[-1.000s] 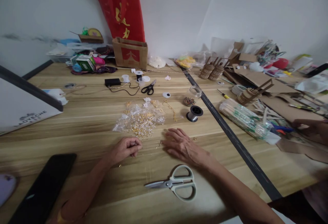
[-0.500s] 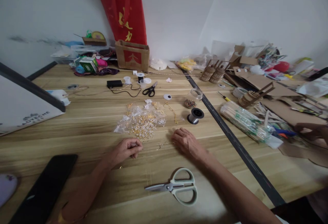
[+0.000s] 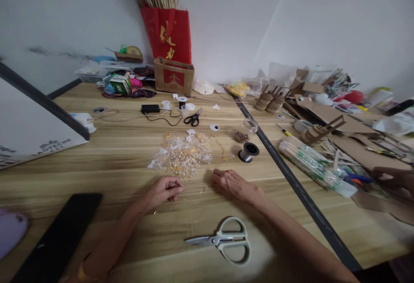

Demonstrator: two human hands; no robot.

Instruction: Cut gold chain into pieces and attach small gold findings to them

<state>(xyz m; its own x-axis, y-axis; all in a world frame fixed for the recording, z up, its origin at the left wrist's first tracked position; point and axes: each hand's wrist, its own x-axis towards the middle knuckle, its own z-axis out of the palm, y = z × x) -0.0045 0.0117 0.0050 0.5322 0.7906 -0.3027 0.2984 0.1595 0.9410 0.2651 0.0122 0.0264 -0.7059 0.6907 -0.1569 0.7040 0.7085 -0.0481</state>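
My left hand rests just below a pile of gold and silver beads, its fingers curled into a pinch. Whatever is between those fingertips is too small to make out. To the right, my right hand lies low over the table, fingers bent together and tips hidden under the hand. Beside its fingertips lies a short, thin strand of tiny shiny pieces. Scissors with pale green handles lie nearer to me, apart from both hands. A small gold piece sits by my left wrist.
Beyond the beads are a gold chain, a wire spool, a jar of brown beads and black scissors. A black phone-like slab lies left; wrapped sticks and another person's hand are right.
The whole view has shifted a little, so things sit slightly lower and to the right. My right hand has slid slightly left, towards the small strand. My left hand keeps its pinch.
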